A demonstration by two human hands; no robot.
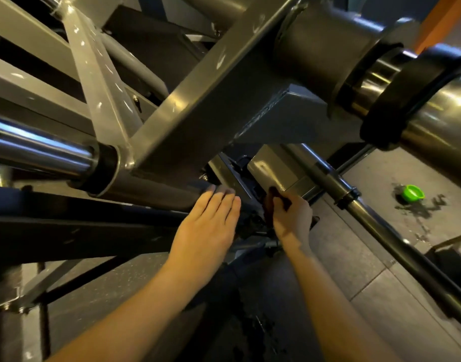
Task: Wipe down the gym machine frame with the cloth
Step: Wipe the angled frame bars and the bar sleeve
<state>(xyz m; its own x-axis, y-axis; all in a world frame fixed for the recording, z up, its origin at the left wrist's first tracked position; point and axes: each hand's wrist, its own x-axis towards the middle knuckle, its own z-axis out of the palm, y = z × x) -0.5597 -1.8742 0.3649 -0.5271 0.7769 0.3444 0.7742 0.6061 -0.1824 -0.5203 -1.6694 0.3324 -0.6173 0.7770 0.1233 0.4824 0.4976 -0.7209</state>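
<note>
The fingers [221, 198] of our left hand [207, 228] lie straight and close together, their tips flat on a dark round tube [151, 189] low in the frame [198, 82]. Just to the right, our right hand [293, 218] has its fingers curled tight around the cloth [269, 205]. It is a small dark wad, perhaps brown, though the shadow makes the colour hard to judge. The cloth sits against the dark joint under a grey block [273, 165], low in the frame's middle. Both forearms are bare.

The frame is glossy grey painted steel, with square beams crossing overhead and pale scuffs on the paint. A chrome bar [36, 147] runs in from the left, and a thick steel sleeve [438, 113] with a black collar [396, 100] fills the upper right. On the floor [367, 270] at the right lies a green cup [412, 192] among dark wet marks [428, 207].
</note>
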